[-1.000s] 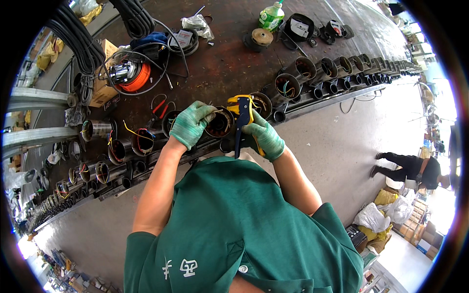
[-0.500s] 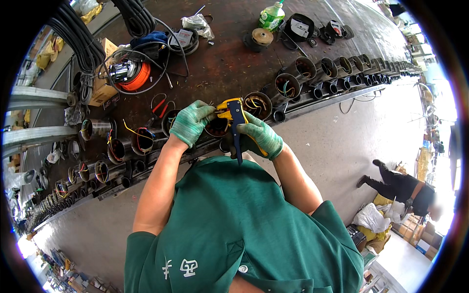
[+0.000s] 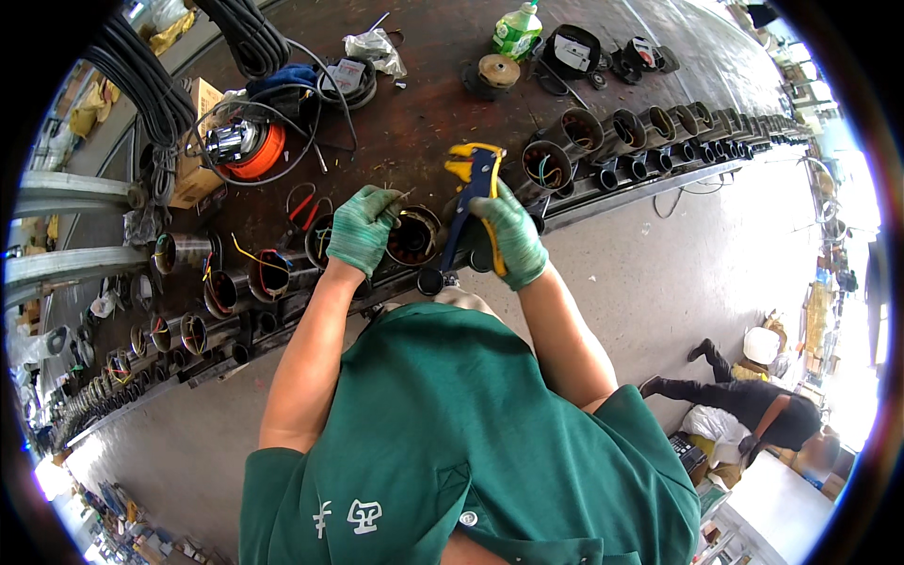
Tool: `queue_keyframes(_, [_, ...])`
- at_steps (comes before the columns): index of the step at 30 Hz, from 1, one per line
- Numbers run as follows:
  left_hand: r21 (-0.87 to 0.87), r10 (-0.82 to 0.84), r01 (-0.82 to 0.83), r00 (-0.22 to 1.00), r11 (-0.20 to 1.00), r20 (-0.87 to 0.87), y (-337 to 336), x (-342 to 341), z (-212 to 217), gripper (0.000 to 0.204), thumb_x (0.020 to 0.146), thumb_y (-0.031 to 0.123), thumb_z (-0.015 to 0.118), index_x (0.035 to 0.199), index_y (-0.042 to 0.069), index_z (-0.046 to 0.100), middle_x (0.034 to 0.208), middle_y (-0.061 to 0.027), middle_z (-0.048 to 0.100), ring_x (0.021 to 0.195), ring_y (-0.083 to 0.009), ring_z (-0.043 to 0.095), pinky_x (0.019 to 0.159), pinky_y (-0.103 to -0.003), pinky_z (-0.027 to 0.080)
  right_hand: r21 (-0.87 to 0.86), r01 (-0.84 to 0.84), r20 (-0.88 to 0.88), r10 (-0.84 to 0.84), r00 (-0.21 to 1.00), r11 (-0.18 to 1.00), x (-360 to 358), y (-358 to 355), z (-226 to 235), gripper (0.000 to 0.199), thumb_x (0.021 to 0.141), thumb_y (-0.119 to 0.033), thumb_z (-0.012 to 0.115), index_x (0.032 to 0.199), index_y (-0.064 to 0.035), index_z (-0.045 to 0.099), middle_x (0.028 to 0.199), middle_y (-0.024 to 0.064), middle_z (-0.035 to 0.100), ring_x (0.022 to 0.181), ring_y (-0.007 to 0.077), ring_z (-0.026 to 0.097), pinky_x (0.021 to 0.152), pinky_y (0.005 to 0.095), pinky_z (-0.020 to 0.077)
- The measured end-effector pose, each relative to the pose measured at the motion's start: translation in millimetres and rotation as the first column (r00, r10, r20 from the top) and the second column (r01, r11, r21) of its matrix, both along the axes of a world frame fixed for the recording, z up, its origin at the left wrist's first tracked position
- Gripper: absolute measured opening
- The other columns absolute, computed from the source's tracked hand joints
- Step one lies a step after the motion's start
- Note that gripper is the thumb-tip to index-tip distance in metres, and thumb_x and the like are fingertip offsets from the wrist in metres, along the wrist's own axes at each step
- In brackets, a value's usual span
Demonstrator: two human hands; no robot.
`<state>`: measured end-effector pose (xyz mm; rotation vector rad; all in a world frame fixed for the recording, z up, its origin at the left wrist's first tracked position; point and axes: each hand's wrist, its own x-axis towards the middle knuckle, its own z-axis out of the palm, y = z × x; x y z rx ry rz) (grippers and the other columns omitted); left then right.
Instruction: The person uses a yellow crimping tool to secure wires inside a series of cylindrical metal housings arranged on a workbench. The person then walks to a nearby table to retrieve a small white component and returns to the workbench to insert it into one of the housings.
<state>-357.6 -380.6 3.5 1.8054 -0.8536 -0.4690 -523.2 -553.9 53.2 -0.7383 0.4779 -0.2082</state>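
Note:
My gloved right hand (image 3: 511,234) is wrapped round a yellow and dark blue wire stripper (image 3: 483,179). The stripper's jaws point away from me and hold nothing that I can see. To the left, my gloved left hand (image 3: 363,229) pinches the thin end of a wire (image 3: 406,196), whose rest is mostly hidden by the fingers. Between both hands stands an open metal cylinder (image 3: 414,247) with windings inside. Beyond my left hand, a red-handled cutting tool (image 3: 303,209) lies on the dark bench.
A long row of similar metal cylinders (image 3: 549,168) with wires lines the bench edge on both sides. An orange and silver motor part (image 3: 256,155), black cable coils (image 3: 151,104) and a green bottle (image 3: 517,34) stand farther back. A person (image 3: 772,410) bends over at the lower right.
The wire stripper in my right hand has moved away from my left hand, to the right and farther out. My left hand has shifted slightly left. The other person has bent over further.

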Motion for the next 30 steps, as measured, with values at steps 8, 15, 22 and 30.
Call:
queue_keyframes(8, [0.145, 0.034, -0.134, 0.837, 0.98, 0.546, -7, -16, 30, 0.028, 0.086, 0.014, 0.079, 0.112, 0.008, 0.073, 0.117, -0.0082, 0.067, 0.119, -0.0322, 0.059, 0.099, -0.043, 0.05, -0.103, 0.178, 0.01, -0.178, 0.984, 0.979, -34, -57, -5, 0.048, 0.094, -0.015, 0.063, 0.139, -0.0047, 0.05, 0.105, 0.0157, 0.069, 0.089, 0.032, 0.074, 0.078, 0.0467, 0.0639])
queue_keyframes(15, [0.342, -0.274, 0.048, 0.707, 0.938, 0.652, -57, -48, 39, 0.027, 0.085, 0.02, 0.077, 0.111, 0.017, 0.076, 0.111, -0.0078, 0.068, 0.119, -0.0305, 0.06, 0.113, -0.05, 0.039, -0.051, 0.204, 0.003, -0.204, 0.979, 0.978, -63, -78, -16, 0.053, 0.093, -0.009, 0.062, 0.143, -0.0061, 0.047, 0.107, 0.0128, 0.069, 0.092, 0.0268, 0.072, 0.083, 0.0431, 0.0629])
queue_keyframes(22, [0.794, -0.76, 0.123, 0.408, 0.595, 0.506, -127, -45, 55, 0.028, 0.082, 0.017, 0.073, 0.11, 0.019, 0.078, 0.122, -0.0078, 0.066, 0.123, -0.0294, 0.059, 0.111, -0.047, 0.041, -0.039, 0.222, -0.006, -0.222, 0.975, 0.974, -75, -61, -26, 0.048, 0.094, -0.011, 0.064, 0.14, -0.0071, 0.049, 0.108, 0.0137, 0.067, 0.095, 0.0326, 0.071, 0.084, 0.0552, 0.0622])
queue_keyframes(30, [0.793, -0.82, 0.277, 0.378, 0.543, 0.429, -144, -32, 55, 0.02, 0.089, 0.015, 0.068, 0.106, 0.011, 0.078, 0.122, -0.011, 0.065, 0.118, -0.0305, 0.061, 0.098, -0.044, 0.05, -0.085, 0.295, -0.059, -0.301, 0.952, 0.952, -95, -39, 3, 0.056, 0.094, -0.014, 0.063, 0.146, -0.0078, 0.043, 0.111, 0.0133, 0.065, 0.098, 0.0291, 0.07, 0.083, 0.051, 0.0627])
